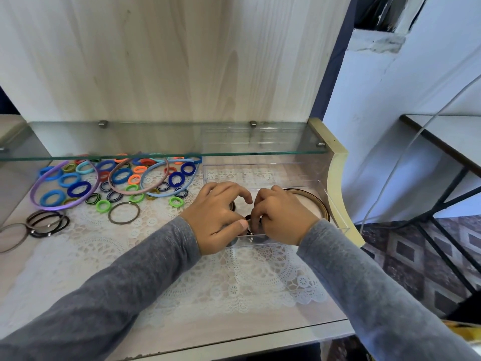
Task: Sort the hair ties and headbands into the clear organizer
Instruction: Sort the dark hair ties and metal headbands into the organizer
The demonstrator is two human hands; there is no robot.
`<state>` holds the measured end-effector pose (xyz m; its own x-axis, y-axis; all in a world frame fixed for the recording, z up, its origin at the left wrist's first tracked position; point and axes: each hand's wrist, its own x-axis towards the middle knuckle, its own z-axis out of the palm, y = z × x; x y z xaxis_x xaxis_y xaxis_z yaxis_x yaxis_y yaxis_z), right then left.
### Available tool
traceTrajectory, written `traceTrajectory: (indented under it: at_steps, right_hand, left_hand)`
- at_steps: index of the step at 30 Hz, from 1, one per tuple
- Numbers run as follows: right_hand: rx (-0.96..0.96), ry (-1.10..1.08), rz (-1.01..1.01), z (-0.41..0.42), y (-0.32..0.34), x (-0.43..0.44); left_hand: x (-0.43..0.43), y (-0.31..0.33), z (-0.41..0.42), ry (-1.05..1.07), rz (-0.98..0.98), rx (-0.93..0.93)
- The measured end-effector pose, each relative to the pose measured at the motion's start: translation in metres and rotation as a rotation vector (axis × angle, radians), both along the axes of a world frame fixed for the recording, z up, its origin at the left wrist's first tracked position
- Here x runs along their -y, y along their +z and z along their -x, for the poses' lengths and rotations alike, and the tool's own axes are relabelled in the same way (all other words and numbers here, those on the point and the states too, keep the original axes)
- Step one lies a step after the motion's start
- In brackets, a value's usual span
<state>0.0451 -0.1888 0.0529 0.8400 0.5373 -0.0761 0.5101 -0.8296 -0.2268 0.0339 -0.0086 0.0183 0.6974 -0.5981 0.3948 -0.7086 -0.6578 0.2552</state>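
Note:
Both hands are over the near end of the clear organizer (263, 171) at the right of the desk. My left hand (218, 216) and my right hand (279, 216) together pinch dark thin hair ties (250, 225) with small metal beads, held inside the front compartment. A brown headband (316, 198) lies in the organizer's right compartment. To the left lies a heap of colourful hair ties (122, 175) with a purple headband (41, 190), a pink headband (145, 190) and a blue headband (156, 169). A brown thin tie (124, 212) and dark thin ties (48, 223) lie nearer.
A glass shelf (161, 138) hangs over the back of the desk, just above the heap and the organizer. A white lace mat (197, 272) covers the desktop. The desk's rounded right edge (338, 183) is close beside the organizer; a black metal frame (442, 204) stands beyond.

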Motion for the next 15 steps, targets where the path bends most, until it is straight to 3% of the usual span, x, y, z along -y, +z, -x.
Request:
traceTrajectory:
  at_steps: [15]
  right_hand:
    - [-0.078,-0.016,-0.028,-0.0028,-0.0015,-0.0027]
  left_hand:
    - [-0.0021,-0.0052,-0.0023,0.022,-0.005,-0.014]
